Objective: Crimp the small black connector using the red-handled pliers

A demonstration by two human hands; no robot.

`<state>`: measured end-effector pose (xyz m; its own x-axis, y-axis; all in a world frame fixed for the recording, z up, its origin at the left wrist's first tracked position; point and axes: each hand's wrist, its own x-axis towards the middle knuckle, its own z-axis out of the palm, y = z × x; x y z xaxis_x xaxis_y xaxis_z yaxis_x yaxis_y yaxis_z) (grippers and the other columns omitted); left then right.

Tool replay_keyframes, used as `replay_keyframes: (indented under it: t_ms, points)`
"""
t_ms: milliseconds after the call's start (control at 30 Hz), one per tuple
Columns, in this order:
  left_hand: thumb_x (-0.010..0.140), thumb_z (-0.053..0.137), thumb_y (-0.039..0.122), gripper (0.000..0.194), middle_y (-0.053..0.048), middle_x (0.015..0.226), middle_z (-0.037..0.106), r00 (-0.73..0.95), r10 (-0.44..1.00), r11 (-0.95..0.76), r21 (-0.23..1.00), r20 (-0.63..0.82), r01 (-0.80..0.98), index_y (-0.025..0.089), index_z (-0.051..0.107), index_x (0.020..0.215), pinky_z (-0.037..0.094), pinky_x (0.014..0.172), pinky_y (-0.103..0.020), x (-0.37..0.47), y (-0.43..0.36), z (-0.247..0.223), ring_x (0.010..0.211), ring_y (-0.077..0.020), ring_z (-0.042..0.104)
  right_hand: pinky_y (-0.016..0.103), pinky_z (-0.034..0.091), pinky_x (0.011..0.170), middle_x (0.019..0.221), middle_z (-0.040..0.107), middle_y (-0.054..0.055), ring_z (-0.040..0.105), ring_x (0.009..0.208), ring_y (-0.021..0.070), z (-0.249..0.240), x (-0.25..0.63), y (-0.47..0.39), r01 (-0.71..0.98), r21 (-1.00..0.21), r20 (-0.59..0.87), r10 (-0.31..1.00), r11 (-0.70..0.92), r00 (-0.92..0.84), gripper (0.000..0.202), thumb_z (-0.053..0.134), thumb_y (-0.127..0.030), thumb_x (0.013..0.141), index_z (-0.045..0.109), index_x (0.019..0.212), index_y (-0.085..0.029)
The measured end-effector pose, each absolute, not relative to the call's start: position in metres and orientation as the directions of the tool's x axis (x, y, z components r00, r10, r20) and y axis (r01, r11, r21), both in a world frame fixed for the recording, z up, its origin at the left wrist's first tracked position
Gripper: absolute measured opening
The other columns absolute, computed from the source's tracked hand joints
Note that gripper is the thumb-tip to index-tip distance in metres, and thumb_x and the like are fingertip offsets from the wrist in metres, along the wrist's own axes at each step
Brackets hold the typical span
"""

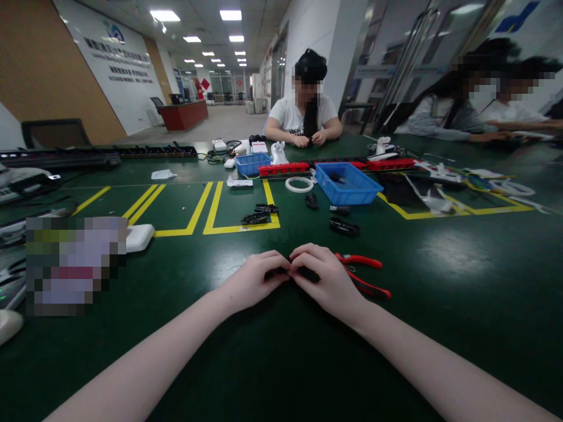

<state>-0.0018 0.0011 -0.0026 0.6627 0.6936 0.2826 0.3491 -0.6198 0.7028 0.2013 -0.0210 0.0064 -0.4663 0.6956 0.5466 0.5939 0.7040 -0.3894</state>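
My left hand (pixel 259 280) and my right hand (pixel 323 280) meet over the green table, thumbs and fingertips pinched together. Something small and dark shows between the fingertips, but too little of it is visible to name. Just behind my right hand lie red-handled pliers (pixel 368 288), their head partly covered by the hand. Beyond the hands are several black parts: a pair of black pieces (pixel 259 214) on the left, and a black cylindrical part (pixel 344 227) to the right. A smaller black piece (pixel 311 201) lies further back.
Two blue bins (pixel 352 196) (pixel 253 164) stand further back, with a white ring of tape (pixel 299 184) between them. Red strips (pixel 284 170) run behind. A white box (pixel 139 238) and a blurred-out object lie left. Another person (pixel 303 111) sits opposite; more people sit at right.
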Motion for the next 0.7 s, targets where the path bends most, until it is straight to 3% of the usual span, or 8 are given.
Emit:
replay_keyframes:
  t_ms: [333,700]
  points:
    - [0.092,0.063,0.026,0.016,-0.001,0.091,0.068,0.648,0.740,-0.525,0.758,0.181,0.387,0.018,0.067,0.106,0.048,0.067,-0.025,-0.004,-0.003,0.005,0.077,-0.0146,0.059,0.036,0.053,0.077,0.111,0.067,0.009,0.064,0.093,0.0190,0.007,0.213,-0.015,0.516,-0.282,0.593,0.570,0.809,-0.569,0.012,0.053,-0.017,0.096,0.064,0.094,-0.020]
    - [0.092,0.066,0.025,0.017,-0.004,0.098,0.068,0.630,0.672,-0.647,0.721,0.388,0.246,0.018,0.066,0.108,0.055,0.074,-0.024,-0.001,-0.020,0.011,0.085,-0.0146,0.065,0.033,0.055,0.078,0.098,0.068,0.008,0.066,0.091,0.0184,0.026,0.219,-0.032,0.490,-0.207,0.661,0.490,0.847,-0.568,0.009,0.053,-0.013,0.096,0.057,0.100,-0.020]
